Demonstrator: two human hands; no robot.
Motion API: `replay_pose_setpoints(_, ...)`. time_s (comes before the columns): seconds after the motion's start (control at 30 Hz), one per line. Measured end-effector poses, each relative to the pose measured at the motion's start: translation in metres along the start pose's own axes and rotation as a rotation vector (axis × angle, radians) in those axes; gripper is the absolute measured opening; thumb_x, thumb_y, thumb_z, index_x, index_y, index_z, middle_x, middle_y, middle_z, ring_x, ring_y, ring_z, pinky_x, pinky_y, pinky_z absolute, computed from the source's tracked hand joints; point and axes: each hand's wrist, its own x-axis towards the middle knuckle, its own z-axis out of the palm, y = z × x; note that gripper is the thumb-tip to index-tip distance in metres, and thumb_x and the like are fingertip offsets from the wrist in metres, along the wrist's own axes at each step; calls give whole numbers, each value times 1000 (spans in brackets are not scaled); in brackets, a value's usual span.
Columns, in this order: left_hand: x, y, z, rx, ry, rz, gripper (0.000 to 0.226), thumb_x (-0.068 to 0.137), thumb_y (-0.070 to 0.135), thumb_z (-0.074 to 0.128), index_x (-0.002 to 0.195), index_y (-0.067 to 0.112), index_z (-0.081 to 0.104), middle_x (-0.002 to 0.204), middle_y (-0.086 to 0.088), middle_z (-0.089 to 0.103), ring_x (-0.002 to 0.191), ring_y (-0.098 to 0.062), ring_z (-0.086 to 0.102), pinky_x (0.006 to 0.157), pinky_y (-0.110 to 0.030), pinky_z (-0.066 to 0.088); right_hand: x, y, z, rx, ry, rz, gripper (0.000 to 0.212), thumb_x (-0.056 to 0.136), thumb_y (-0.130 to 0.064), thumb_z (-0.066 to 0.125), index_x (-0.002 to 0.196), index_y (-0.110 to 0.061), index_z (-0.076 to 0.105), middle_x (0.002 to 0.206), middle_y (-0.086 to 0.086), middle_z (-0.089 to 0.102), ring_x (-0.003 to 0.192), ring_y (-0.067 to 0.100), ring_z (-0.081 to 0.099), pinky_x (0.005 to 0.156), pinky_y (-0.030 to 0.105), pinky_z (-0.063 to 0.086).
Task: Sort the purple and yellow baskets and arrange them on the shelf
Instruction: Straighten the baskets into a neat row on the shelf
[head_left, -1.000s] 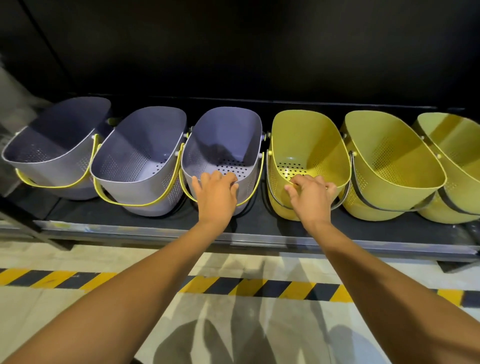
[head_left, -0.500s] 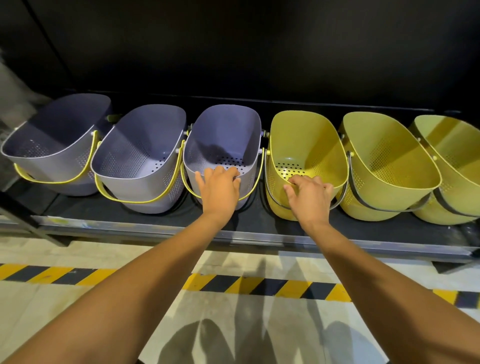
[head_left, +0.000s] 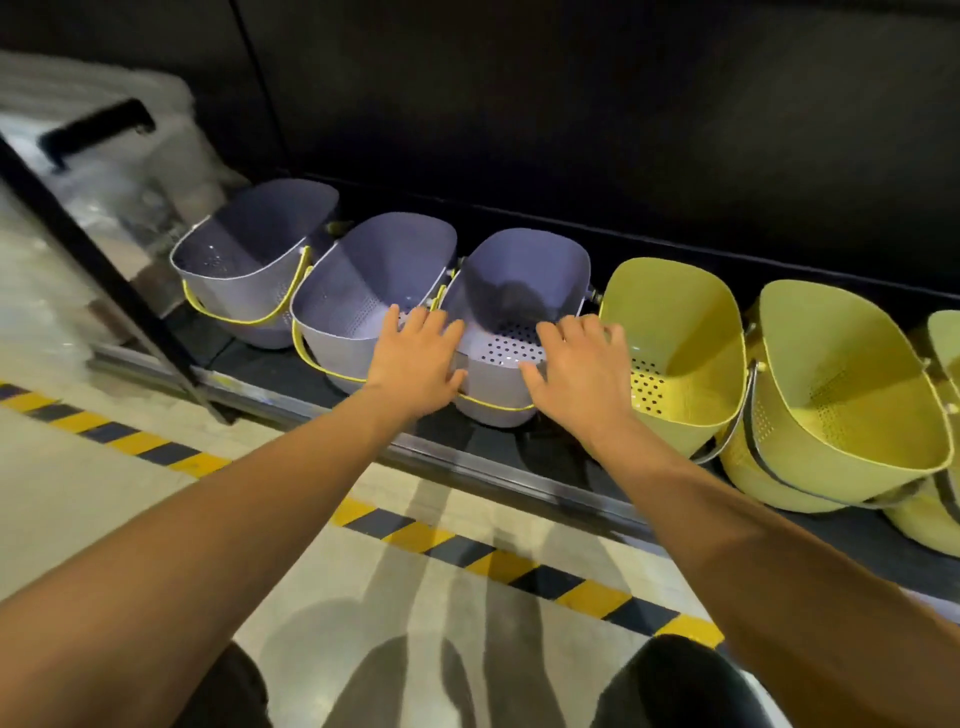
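Observation:
Three purple baskets with yellow handles stand in a row on the low dark shelf: the left one, the middle one and the third one. To their right stand yellow baskets with grey handles: the first, the second and a third cut off by the frame edge. My left hand lies with spread fingers over the gap between the middle and third purple baskets. My right hand rests flat with spread fingers on the third purple basket's right front rim, beside the first yellow basket.
A black shelf post slants down at the left, with clear plastic-wrapped goods and a black handle behind it. A metal rail edges the shelf. Yellow-black hazard tape runs along the pale floor in front.
The view has swung to the right and tilted. My left hand has moved off the third purple basket's front rim to its left side, and my right hand has moved from the yellow basket to that purple basket.

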Motion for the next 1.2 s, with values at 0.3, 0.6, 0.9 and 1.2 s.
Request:
replay_pose_setpoints(0.3, -16, -157, 15, -48, -4, -263, 58, 89, 49, 52, 135, 16, 43, 137, -8, 48, 129, -30, 40, 105, -42, 29, 61, -117, 10, 149, 19, -72, 42, 88, -43, 51, 114, -11, 60, 107, 11, 63, 104, 33, 52, 85, 43, 35)
replay_pose_setpoints(0.6, 1, -306, 75, -194, -36, -202, 68, 89, 50, 51, 145, 15, 33, 148, -6, 38, 137, -29, 34, 110, -44, 28, 97, -260, 50, 120, -92, 80, 43, 82, -45, 48, 103, -11, 64, 98, 12, 67, 98, 34, 57, 84, 44, 40)
replay_pose_setpoints(0.9, 39, -359, 125, -270, -87, -18, 34, 96, 35, 46, 125, 19, 52, 125, -11, 61, 122, -32, 50, 106, -44, 28, 111, -316, 83, 226, -107, 420, 25, 95, -25, 46, 110, -16, 64, 106, 4, 66, 103, 28, 53, 95, 38, 25)
replay_pose_setpoints(1.2, 26, -389, 136, -326, 63, -13, 15, 98, 20, 43, 93, 16, 57, 93, -12, 68, 96, -34, 56, 76, -36, 24, 124, -337, 92, 383, -51, 442, 17, 93, -15, 51, 98, -16, 68, 93, 1, 62, 97, 25, 48, 85, 34, 19)
